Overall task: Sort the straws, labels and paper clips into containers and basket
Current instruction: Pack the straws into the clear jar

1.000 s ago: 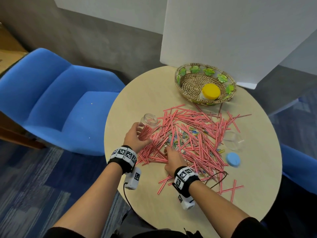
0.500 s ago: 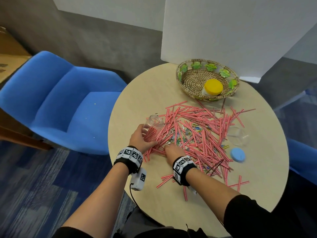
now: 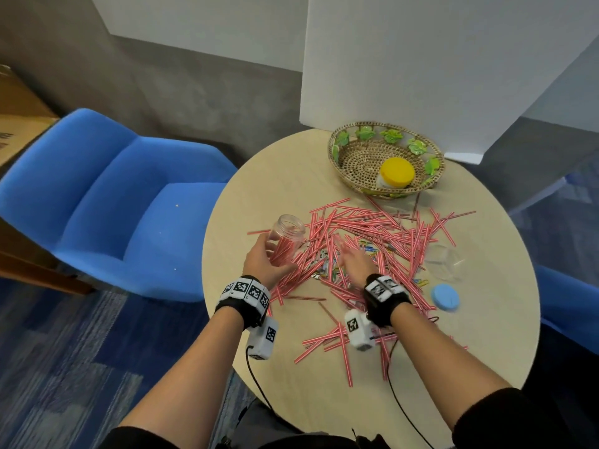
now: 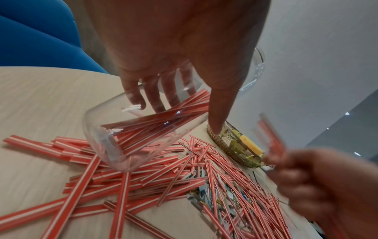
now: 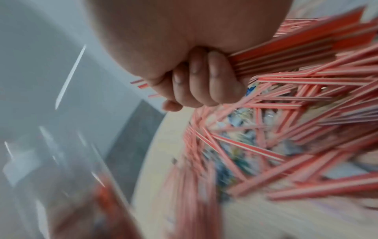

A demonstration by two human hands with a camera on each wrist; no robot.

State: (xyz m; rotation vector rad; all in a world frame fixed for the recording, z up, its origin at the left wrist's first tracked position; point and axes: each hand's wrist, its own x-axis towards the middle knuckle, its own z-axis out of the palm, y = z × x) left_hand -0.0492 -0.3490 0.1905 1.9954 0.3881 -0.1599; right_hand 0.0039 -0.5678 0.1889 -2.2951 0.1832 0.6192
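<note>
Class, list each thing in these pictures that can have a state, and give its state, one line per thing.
Clear jar: open, tilted, holding some straws, gripped by left hand.
Right hand: fingers curled round a bunch of straws.
Straw pile: loose on table.
Basket: holds yellow-lidded jar, lid on.
Small clear container: open.
Blue lid: off, flat on table.

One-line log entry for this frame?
left hand: holds tilted jar | right hand: grips straws | pile: unsorted

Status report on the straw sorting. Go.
Left hand holds clear jar, tilted, some straws inside. Right hand grips straw bundle. Straws, clips still piled on table.
</note>
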